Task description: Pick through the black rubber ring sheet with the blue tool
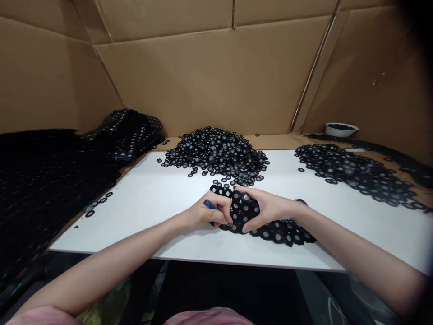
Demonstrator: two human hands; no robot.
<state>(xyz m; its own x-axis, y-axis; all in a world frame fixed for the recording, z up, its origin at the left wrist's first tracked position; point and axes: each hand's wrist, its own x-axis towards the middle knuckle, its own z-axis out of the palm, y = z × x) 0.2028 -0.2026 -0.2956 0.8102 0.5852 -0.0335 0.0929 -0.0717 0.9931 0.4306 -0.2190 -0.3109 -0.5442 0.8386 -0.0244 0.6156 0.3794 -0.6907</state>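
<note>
A black sheet (282,232) with rows of round holes, or pale discs, lies bunched near the table's front edge. My left hand (214,210) is closed at the sheet's left part, with a blue-handled tool (210,205) poking out of the fist; the tool's tip is hidden. Tan tape is wrapped on that hand. My right hand (267,207) curves around a folded-up part of the same sheet, thumb below and fingers above, gripping it. Just beyond both hands, small black rings (233,181) lie loose.
Behind the hands rises a large heap of black rings (213,149). Another ring pile (352,169) spreads at the right, near a white bowl (341,130). Black perforated sheets (131,131) are stacked on the left. Cardboard walls (203,76) enclose the white board (142,194).
</note>
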